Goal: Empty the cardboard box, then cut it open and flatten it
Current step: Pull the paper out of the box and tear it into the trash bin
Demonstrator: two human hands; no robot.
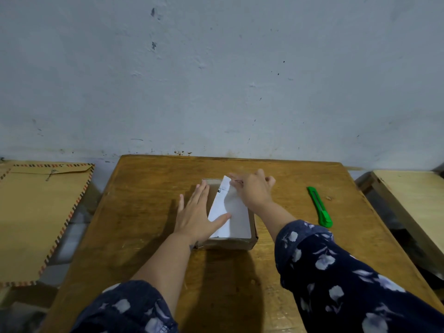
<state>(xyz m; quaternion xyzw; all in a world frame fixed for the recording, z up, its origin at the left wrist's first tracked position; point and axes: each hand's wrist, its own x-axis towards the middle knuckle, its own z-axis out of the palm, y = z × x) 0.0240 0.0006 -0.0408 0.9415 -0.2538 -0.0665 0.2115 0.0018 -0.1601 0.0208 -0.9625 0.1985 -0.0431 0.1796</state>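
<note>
Cardboard box [240, 243] lies under both hands [199, 212].

Worn wooden table [149, 188], cardboard box [228, 243] at centre, green utility knife [320, 207] to its right.

Single head-worn view, angled forward and down, close over the wooden table [149, 212] against the wall [216, 80].

Plain room, maybe office: scuffed wall [216, 68], wooden desk [149, 188], large envelope [36, 212].
</note>
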